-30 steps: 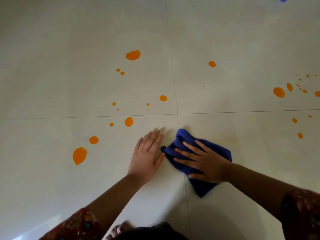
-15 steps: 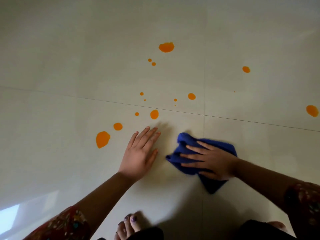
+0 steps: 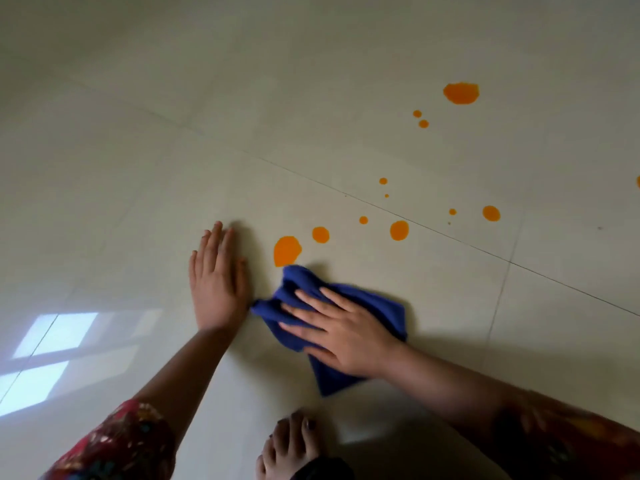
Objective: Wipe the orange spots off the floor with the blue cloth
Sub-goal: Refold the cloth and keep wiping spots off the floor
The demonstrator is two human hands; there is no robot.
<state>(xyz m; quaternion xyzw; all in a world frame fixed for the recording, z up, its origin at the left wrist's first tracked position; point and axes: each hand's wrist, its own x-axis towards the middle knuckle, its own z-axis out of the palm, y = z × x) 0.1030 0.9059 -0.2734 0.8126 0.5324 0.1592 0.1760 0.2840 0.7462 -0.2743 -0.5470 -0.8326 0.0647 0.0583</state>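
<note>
While a bare foot [image 3: 287, 445] with dark-painted toenails sits at the bottom edge, two forearms in red patterned sleeves [image 3: 114, 445] reach out over the glossy, pale tiled floor [image 3: 166, 188]. Right hand [image 3: 346, 332] lies flat on the blue cloth [image 3: 379, 308], fingers straight and slightly spread, pressing it to the tile. Cloth is soft and fuzzy, bunched into folds at its far end, with a pointed corner trailing toward the foot. Left hand [image 3: 216, 282] is palm-down on bare tile just left of the cloth, fingers straight and close together, holding nothing. Cloth's far fold reaches the near edge of an oval orange blob [image 3: 286, 250]. Beyond it, round orange spots [image 3: 399, 230] of mixed sizes scatter to the right, flat and solid-coloured. Thin dark grout lines [image 3: 450, 237] cross the floor. Window reflection [image 3: 52, 351] shines at left.
</note>
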